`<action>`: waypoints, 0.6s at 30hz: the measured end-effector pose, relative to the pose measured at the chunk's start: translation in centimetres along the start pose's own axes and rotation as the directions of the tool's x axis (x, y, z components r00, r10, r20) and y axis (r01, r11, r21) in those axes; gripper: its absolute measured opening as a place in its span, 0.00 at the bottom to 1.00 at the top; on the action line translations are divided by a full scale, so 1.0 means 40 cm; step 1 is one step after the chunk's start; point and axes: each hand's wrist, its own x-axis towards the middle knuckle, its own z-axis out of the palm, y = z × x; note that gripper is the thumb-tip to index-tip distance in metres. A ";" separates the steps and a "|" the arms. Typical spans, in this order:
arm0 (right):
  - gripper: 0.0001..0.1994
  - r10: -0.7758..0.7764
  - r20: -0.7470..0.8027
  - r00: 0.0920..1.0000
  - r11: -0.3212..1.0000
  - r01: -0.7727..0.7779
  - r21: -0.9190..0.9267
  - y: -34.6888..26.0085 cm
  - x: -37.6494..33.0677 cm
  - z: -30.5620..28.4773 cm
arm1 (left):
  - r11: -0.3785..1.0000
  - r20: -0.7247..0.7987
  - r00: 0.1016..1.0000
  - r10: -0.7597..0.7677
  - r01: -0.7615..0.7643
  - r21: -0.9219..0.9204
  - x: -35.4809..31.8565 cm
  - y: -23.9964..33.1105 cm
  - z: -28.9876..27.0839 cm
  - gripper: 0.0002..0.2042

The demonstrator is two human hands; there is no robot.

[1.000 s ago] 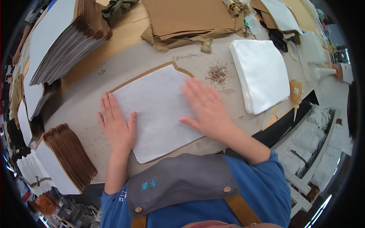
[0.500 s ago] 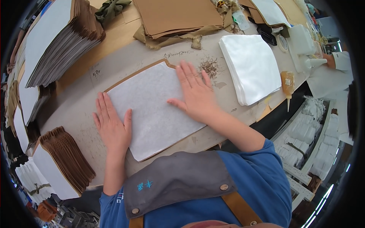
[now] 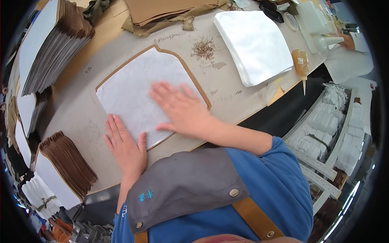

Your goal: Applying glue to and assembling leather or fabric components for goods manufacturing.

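Observation:
A white fabric-like sheet [image 3: 129, 87] lies on a slightly larger brown panel [image 3: 175, 54], whose edge shows along the far and right sides. My left hand [image 3: 125, 146] rests at the sheet's near left corner, fingers stretched and thumb apart. Over the right part of the sheet is my right hand [image 3: 180, 107], spread and palm down, its fingertips blurred by motion. Neither hand grips anything. Part of the sheet is hidden under the right hand.
A stack of white sheets [image 3: 253, 48] lies to the right, beside an amber glue bottle [image 3: 300, 62]. Brown panels [image 3: 170, 10] lie at the back. Tall stacks of white-faced brown panels [image 3: 56, 56] and a smaller brown stack [image 3: 69, 166] stand left. Brown scraps [image 3: 203, 48] dot the table.
My right hand has moved from the sheet's far right edge to its inner right area. My left hand now sits at the near left corner. The view has shifted.

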 end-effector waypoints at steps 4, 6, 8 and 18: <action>0.47 0.263 -0.049 0.963 0.951 -0.268 -0.157 0.061 -0.075 -0.057 | 0.993 0.003 0.994 -0.111 0.111 0.030 -0.058 -0.024 -0.005 0.40; 0.47 0.309 -0.064 0.949 0.931 -0.315 -0.184 0.066 -0.116 -0.077 | 0.990 -0.028 0.990 -0.141 0.140 -0.015 -0.064 -0.028 -0.012 0.40; 0.47 0.339 -0.091 0.936 0.912 -0.351 -0.213 0.084 -0.145 -0.079 | 0.985 -0.036 0.984 -0.175 0.175 -0.006 -0.078 -0.039 -0.008 0.40; 0.47 0.116 -0.092 0.989 0.972 -0.132 -0.196 0.035 -0.174 -0.073 | 0.984 -0.183 0.970 0.158 -0.171 -0.056 -0.003 -0.073 -0.075 0.35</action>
